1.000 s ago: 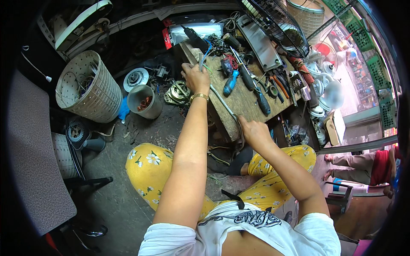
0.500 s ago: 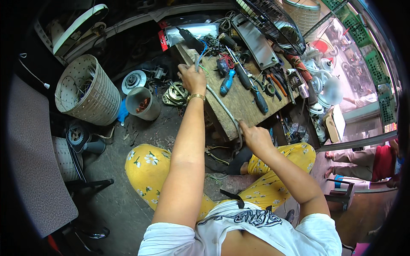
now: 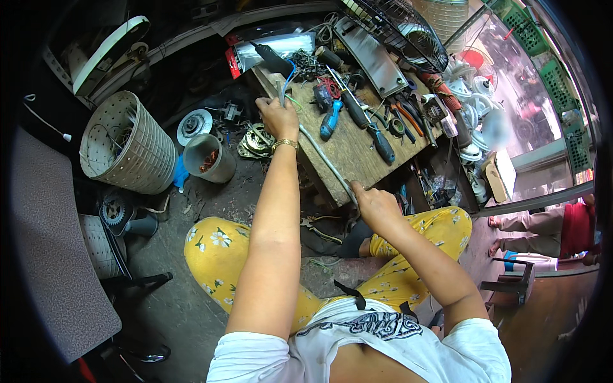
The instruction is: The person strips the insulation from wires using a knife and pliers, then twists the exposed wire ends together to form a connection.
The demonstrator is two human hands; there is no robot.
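- Workshop floor [image 3: 159, 255], dark grey and cluttered, lies around my bent legs in yellow flower-print trousers [image 3: 217, 255]; a worn wooden workbench [image 3: 357, 159] stands in front of me.
- My left hand [image 3: 279, 119], a gold-coloured band [image 3: 285, 144] at its wrist, is closed around the upper stretch of a grey cable [image 3: 324, 156] at the bench's left edge.
- My right hand [image 3: 378, 207], well apart from the left and nearer my body, is closed on the same cable by the bench's near corner; its fingertips are partly hidden, so I can't be sure exactly how they grip.
- Between my hands the cable runs nearly straight, slanting along the edge of the bench.
- Just right of my left hand lies a blue-handled screwdriver [image 3: 330, 121]; farther right are orange-handled pliers [image 3: 408, 121].
- Beyond both hands rest a flat metal plate [image 3: 373, 60] and a black fan guard [image 3: 396, 32].
- Left of my left hand, on the floor, stand a translucent bucket [image 3: 220, 169] holding copper-coloured scraps [image 3: 209, 161] and a whitish perforated basket [image 3: 143, 159].
- Far right of my right hand, a person in a red top [image 3: 578, 230] is partly visible.
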